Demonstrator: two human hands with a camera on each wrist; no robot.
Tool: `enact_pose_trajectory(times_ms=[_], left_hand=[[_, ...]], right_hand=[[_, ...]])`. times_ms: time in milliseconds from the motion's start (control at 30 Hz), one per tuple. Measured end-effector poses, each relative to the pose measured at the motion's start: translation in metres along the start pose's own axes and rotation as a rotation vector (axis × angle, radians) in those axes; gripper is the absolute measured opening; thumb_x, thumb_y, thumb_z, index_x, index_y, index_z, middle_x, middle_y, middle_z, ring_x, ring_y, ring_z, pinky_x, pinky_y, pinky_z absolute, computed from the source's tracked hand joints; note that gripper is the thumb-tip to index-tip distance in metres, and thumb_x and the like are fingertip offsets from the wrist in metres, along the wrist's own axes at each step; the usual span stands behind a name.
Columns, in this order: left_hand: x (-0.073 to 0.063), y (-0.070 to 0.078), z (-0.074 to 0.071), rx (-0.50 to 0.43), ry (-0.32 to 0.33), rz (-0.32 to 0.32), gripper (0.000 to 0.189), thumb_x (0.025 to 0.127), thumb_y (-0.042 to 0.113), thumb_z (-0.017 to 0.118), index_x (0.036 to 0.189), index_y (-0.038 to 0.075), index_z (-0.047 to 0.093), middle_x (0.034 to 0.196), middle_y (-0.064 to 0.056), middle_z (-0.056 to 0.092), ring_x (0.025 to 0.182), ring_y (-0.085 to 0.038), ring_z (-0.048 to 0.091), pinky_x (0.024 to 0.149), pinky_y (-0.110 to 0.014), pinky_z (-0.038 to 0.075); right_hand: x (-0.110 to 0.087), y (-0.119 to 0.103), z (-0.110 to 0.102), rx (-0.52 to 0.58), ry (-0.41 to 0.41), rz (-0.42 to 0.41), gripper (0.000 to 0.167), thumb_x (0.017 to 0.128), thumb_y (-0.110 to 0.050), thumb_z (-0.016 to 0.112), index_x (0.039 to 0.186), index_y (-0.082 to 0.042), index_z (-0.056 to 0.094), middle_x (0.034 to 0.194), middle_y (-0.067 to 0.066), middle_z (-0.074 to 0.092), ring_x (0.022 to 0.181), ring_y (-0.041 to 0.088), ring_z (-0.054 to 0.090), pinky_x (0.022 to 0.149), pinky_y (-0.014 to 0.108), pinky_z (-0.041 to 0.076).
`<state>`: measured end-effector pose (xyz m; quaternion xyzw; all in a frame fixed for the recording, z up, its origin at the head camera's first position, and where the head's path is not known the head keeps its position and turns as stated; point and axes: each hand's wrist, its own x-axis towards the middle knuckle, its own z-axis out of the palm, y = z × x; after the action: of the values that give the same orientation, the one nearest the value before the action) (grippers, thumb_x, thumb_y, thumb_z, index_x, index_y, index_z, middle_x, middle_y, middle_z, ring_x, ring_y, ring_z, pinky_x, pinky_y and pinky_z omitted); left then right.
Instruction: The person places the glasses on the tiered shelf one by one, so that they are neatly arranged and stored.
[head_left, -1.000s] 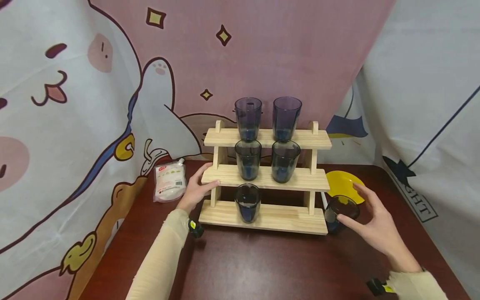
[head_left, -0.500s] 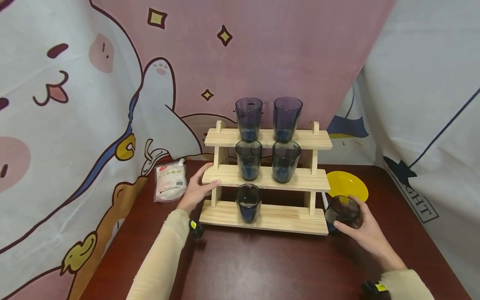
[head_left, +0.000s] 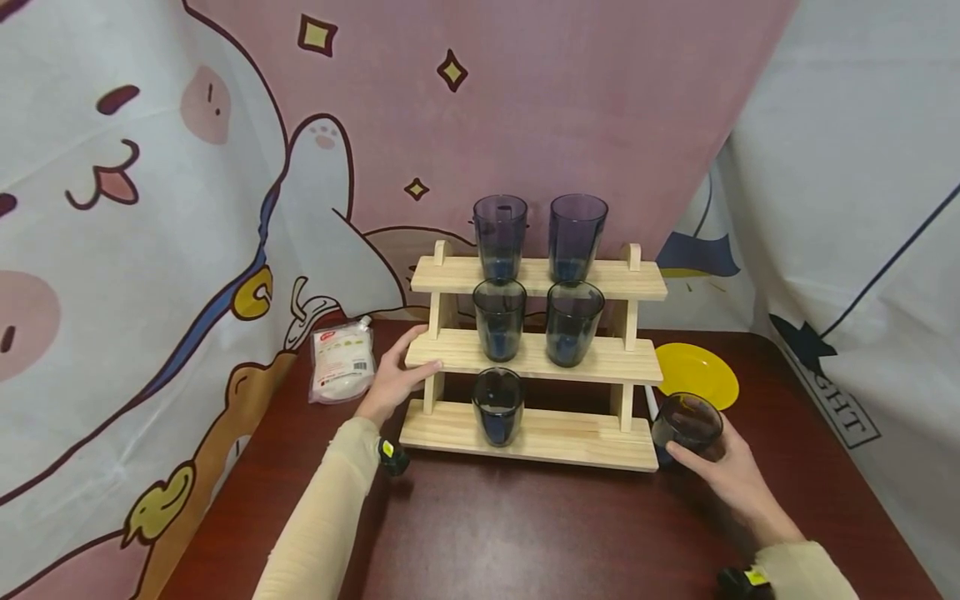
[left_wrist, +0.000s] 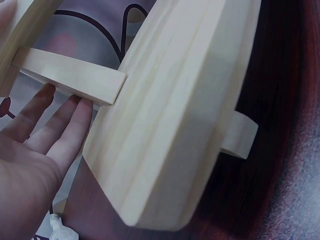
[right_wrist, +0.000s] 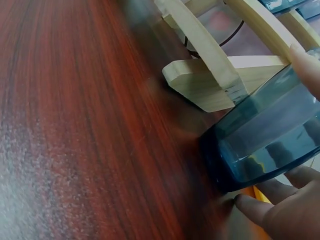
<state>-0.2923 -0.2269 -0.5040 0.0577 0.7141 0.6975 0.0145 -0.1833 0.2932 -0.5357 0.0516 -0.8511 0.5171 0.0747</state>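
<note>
A three-tier wooden display rack [head_left: 570,435] stands on the table, bearing several dark tinted drinking glasses. Two stand on the top tier, two on the middle tier, and one glass [head_left: 498,408] is on the bottom tier, left of centre. My left hand [head_left: 393,382] holds the rack at the left end of its middle shelf; the left wrist view shows straight fingers [left_wrist: 70,131] against an upright. My right hand [head_left: 738,475] grips another glass [head_left: 684,423] beside the bottom shelf's right end, thumb in front and fingers round the far side. The right wrist view shows its thick blue base [right_wrist: 217,162] near the tabletop.
A yellow plate [head_left: 697,375] lies behind the right hand, with a white stick-like thing [head_left: 651,402] near it. At the left, a white spouted pouch in clear plastic [head_left: 342,362] lies on the dark red table [head_left: 547,533]. Printed cloth [head_left: 622,108] hangs close behind and at both sides.
My right hand has moved in left from beside the glass and closed round it, thumb and fingers now on its sides. The left hand stays on the rack.
</note>
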Motion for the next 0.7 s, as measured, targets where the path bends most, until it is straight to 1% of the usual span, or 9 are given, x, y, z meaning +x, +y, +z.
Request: enact_pose_trajectory(times_ms=[133,233,333,467,533,700], left_hand=[[0.000,0.001,0.001,-0.005,-0.002,0.004,0.072,0.094,0.014,0.082,0.154,0.036,0.050,0.138,-0.018,0.059,0.103,-0.022,0.070,0.089,-0.044,0.061],[0.001,0.001,0.001,-0.003,-0.003,0.002,0.072,0.094,0.014,0.083,0.154,0.036,0.050,0.139,-0.017,0.059,0.103,-0.022,0.070,0.089,-0.044,0.061],[0.001,0.001,0.001,-0.001,-0.004,-0.001,0.072,0.094,0.015,0.082,0.155,0.037,0.050,0.139,-0.017,0.059,0.103,-0.022,0.070,0.089,-0.044,0.061],[0.001,0.001,0.001,-0.013,-0.005,0.000,0.072,0.094,0.013,0.082,0.154,0.036,0.050,0.138,-0.018,0.059,0.103,-0.023,0.070,0.089,-0.045,0.061],[0.001,0.002,0.001,-0.017,-0.006,0.002,0.072,0.094,0.012,0.082,0.154,0.037,0.050,0.138,-0.018,0.059,0.103,-0.023,0.070,0.089,-0.045,0.061],[0.000,0.001,0.000,-0.002,0.002,-0.001,0.072,0.094,0.012,0.082,0.154,0.036,0.050,0.139,-0.017,0.059,0.103,-0.022,0.070,0.089,-0.043,0.061]], right_hand=[[-0.001,0.001,0.000,-0.008,0.037,0.036,0.081,0.093,-0.023,0.085,0.160,-0.010,0.040,0.146,0.023,0.056,0.112,-0.010,0.056,0.086,0.007,0.048],[-0.005,0.002,0.000,0.003,0.061,0.073,0.080,0.092,-0.025,0.085,0.158,-0.012,0.043,0.143,0.017,0.059,0.112,-0.009,0.058,0.087,0.007,0.048],[-0.011,0.001,-0.002,0.004,0.085,0.092,0.079,0.092,-0.025,0.086,0.157,-0.011,0.043,0.140,0.010,0.061,0.110,-0.010,0.058,0.086,0.007,0.049],[-0.017,-0.002,-0.006,0.001,0.130,0.074,0.077,0.091,-0.020,0.086,0.156,-0.012,0.046,0.133,0.000,0.064,0.107,-0.009,0.061,0.085,0.007,0.049],[-0.020,-0.005,-0.009,0.021,0.149,0.056,0.075,0.091,-0.015,0.085,0.156,-0.013,0.047,0.130,-0.006,0.065,0.106,-0.008,0.063,0.085,0.008,0.051],[-0.024,-0.019,-0.016,0.170,0.162,0.014,0.074,0.090,0.000,0.082,0.155,-0.013,0.049,0.130,-0.012,0.065,0.110,-0.003,0.063,0.086,0.008,0.051]])
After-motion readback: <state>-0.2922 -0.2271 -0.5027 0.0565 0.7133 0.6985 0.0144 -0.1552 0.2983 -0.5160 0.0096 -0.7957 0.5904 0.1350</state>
